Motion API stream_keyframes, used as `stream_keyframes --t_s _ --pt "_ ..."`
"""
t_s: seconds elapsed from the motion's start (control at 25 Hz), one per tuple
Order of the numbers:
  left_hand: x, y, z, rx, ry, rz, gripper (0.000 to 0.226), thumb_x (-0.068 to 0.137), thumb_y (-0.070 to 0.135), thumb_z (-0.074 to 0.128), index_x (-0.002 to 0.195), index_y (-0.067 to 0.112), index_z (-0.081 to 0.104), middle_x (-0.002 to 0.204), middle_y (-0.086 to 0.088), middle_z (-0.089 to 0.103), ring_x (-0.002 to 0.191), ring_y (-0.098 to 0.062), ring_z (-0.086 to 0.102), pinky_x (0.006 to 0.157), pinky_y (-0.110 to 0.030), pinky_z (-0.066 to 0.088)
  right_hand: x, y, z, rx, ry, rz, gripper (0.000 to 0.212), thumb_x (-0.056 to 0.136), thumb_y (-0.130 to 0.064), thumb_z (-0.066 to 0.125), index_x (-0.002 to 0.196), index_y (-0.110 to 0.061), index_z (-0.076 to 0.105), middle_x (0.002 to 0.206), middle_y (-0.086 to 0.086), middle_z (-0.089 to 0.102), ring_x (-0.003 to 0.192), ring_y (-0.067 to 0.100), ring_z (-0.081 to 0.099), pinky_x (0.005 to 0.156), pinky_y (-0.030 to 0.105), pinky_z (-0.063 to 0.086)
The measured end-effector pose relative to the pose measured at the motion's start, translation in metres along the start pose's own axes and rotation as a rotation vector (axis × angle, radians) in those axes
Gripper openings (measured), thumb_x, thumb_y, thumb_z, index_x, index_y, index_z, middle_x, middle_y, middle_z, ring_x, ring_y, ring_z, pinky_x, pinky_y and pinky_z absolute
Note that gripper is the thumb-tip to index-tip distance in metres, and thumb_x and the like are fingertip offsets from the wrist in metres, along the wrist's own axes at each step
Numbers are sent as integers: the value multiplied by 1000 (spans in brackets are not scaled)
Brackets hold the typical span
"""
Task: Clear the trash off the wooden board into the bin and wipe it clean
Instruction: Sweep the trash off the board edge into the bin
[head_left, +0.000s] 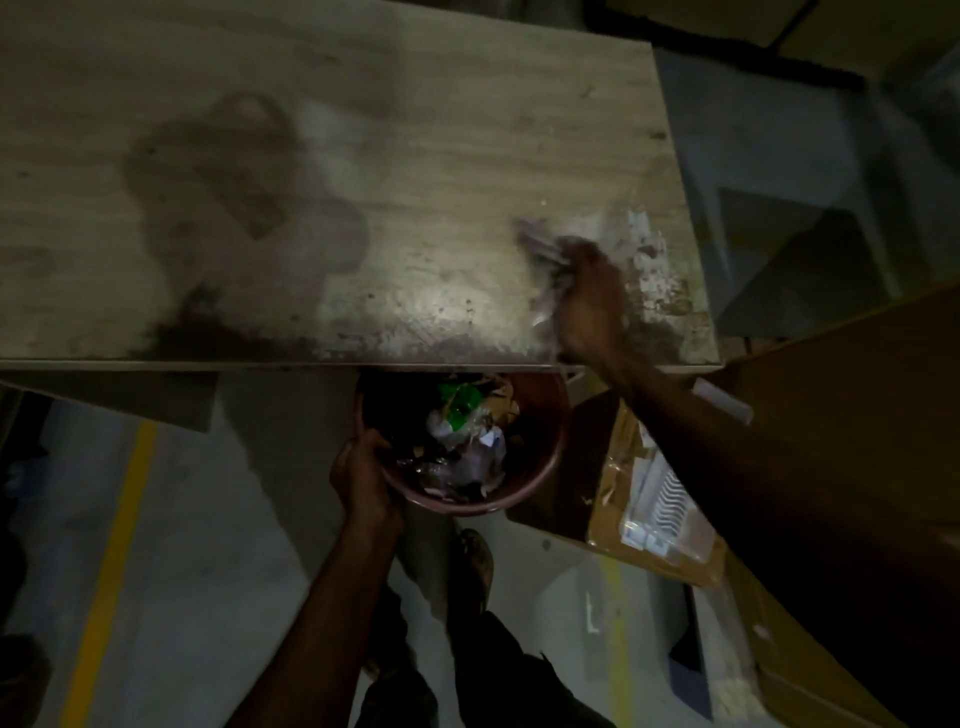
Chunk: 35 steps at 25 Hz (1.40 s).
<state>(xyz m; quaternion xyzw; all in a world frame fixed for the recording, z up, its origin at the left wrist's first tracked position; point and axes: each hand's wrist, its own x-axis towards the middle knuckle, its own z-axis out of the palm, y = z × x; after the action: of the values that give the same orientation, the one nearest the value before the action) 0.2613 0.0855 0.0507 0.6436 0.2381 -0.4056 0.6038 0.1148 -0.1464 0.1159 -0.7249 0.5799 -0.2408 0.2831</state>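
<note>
A dim view looking down. A round reddish bin (551, 457) sits just under the near edge of a wooden board (363, 156) and holds crumpled trash (470, 441), some of it green and white. The left hand (363, 473) grips the bin's left rim, fingers curled over it. Above and right of the bin, the right hand (592, 296) rests on the board against a pale, blurred item (540, 247); its grip cannot be made out. White scraps (649, 260) lie further right. An open cardboard box (613, 467) stands just right of the bin.
</note>
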Motion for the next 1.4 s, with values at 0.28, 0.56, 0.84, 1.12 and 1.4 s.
stream_keyframes --t_s 0.28,0.56,0.84,1.12,1.4 --pt "13 13 17 -20 -58 70 27 74 -1 57 62 20 70 71 4 69 70 -19 60 62 -26 46 -26 -48 28 174 98 -270 32 104 -17 49 126 -1 66 126 8 64 111 3 64 92 24 57" --pt "39 25 -16 -12 68 121 9 63 6 62 60 14 62 73 -7 55 74 -22 52 67 -36 42 125 -18 47 -259 -134 -63 67 96 -40 30 151 -5 46 154 22 47 143 39 44 122 43 32" --pt "26 44 -54 -32 99 79 13 65 3 62 57 13 67 67 -3 62 71 -22 57 67 -35 45 -71 -84 107 -62 -387 -462 73 85 5 48 154 -19 47 160 11 43 144 32 38 112 26 28" --pt "20 61 -120 53 111 153 31 76 5 65 48 18 59 60 0 59 72 -20 55 66 -34 43 -170 -139 135 463 -505 -118 48 96 14 49 142 0 54 144 14 58 133 24 54 117 27 42" --pt "20 90 -186 118 105 353 24 83 17 78 90 12 56 83 -9 63 80 -22 61 71 -36 52 -200 -180 165 540 -640 243 26 106 -1 49 130 -10 57 108 2 65 94 14 65 76 20 55"
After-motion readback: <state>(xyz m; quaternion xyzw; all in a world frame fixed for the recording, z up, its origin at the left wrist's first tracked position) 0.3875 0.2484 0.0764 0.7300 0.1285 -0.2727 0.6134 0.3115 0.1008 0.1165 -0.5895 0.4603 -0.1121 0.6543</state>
